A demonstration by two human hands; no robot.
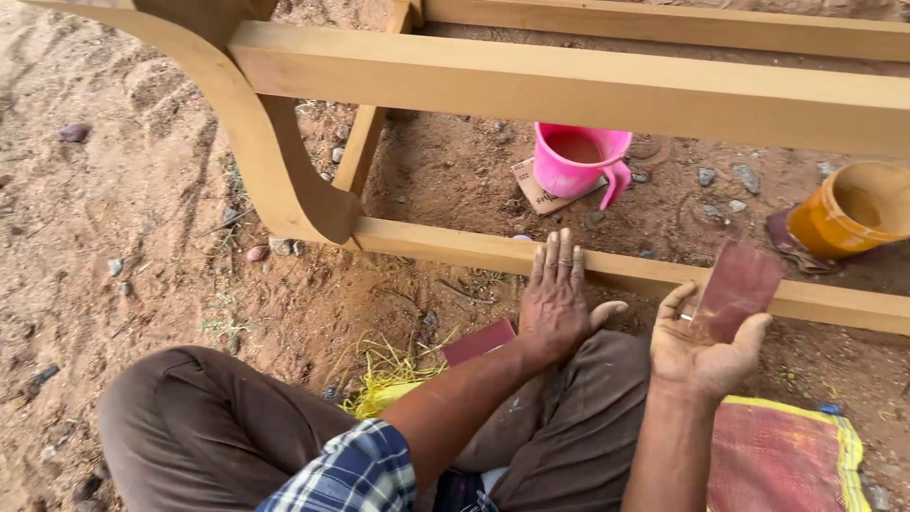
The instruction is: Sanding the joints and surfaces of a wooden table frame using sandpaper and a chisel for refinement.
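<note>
Wood comes first, because the big bare wooden frame [569, 90] fills most of what you see, lying on its side on the sandy ground [123, 209] so its rails are low and easy for you to reach while you sit. Its lower rail [664, 275] runs just past your fingertips. Your left hand [555, 308] lies flat and spread, palm down, with the finger ends touching that rail; it holds nothing, and it looks like it is there to feel the wood or steady you. Your right hand [701, 351] is turned palm up and mostly open, with a reddish sheet of sandpaper [737, 287] standing on the palm and leaning up over the rail. Your thumb and fingers curl only a little, so the sheet rests there more than it is squeezed. You seem to hold it up like that to look at its face. Under that wrist lies a red woven sack with a yellow edge [782, 455], likely to sit on. Beyond the rail, far from both hands, stand a pink jug [573, 161] and an orange tub [848, 213]. Just beside your left wrist, a second small reddish piece [479, 341] lies on the dirt.
</note>
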